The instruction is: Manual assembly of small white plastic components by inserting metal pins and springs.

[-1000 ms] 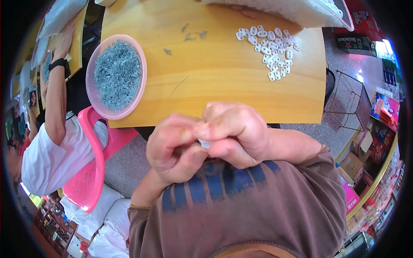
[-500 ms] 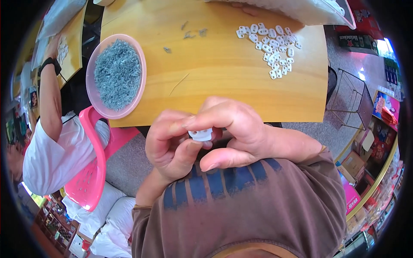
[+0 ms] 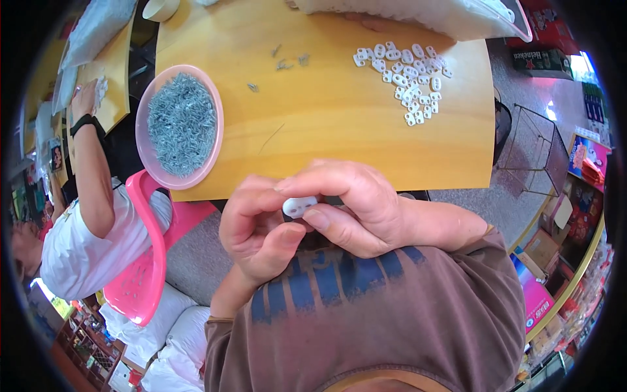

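Observation:
Just past the near edge of the table, my two hands meet around a small white plastic piece (image 3: 300,207) with small dark holes. My right hand (image 3: 356,208) grips it, thumb pressed on its near side and index finger arched over the top. My left hand (image 3: 256,225) is curled around its left side, with fingers behind it and the thumb a little below, apart from it. How the left fingertips touch the piece is partly hidden. Similar white pieces (image 3: 413,72), oval and squarish, lie loosely heaped at the table's far right.
A pink oval basin (image 3: 140,121) of small metal screws (image 3: 182,124) stands on the table's (image 3: 339,117) left. Several loose screws (image 3: 284,65) lie beyond. A large bag (image 3: 405,14) covers the far edge. Left, a co-worker (image 3: 91,242) sits near a pink chair (image 3: 153,261).
The white piece has turned so its holes face nearer me. My right thumb has risen onto it, and my left thumb has come off. The view has shifted slightly.

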{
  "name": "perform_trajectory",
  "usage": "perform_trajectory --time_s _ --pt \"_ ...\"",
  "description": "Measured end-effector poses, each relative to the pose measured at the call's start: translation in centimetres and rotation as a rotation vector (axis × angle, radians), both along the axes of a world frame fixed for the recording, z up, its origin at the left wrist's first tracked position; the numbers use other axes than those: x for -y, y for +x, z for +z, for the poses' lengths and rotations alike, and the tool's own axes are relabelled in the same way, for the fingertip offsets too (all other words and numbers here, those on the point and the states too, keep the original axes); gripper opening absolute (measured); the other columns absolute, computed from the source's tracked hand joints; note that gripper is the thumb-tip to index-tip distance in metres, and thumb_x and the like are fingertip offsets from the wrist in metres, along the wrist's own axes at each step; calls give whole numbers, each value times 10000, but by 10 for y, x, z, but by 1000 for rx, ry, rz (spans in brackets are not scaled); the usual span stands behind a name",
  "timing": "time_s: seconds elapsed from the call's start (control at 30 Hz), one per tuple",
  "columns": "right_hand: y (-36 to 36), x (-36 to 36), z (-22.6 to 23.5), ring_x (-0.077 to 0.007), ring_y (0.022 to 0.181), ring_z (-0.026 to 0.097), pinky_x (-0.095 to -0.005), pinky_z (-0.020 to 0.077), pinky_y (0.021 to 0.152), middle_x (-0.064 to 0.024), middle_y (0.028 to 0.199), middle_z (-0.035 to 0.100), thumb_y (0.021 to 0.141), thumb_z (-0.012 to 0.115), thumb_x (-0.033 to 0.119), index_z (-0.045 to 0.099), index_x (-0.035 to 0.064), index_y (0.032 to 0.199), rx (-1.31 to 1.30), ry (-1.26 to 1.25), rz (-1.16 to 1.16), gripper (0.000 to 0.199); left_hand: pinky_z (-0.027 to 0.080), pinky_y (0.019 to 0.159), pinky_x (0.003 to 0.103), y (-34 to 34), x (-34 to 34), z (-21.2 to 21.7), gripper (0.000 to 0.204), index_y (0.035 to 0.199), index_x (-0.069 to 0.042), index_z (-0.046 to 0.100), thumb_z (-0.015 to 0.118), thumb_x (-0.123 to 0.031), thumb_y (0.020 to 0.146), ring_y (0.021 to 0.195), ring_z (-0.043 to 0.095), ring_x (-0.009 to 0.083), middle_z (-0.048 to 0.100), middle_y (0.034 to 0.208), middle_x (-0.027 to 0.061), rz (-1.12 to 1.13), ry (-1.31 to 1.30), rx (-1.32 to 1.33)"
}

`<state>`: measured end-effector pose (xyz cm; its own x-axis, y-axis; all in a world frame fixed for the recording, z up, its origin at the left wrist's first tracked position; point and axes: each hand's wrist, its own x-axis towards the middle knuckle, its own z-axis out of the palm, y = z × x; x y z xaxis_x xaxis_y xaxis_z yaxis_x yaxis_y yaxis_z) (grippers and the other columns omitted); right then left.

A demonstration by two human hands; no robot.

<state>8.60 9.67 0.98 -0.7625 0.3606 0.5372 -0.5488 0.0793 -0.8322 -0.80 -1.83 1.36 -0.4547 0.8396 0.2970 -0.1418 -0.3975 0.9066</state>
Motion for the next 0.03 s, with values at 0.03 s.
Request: perform_trajectory --time_s 0.03 --pt "3 0 0 -221 713 560 -288 448 616 -127 892 566 829 472 29 422 -20 1120 37 44 -22 299 458 620 239 -1 -1 2 263 1048 -9 468 556 -30 801 704 546 135 486 935 117 1 6 -12"
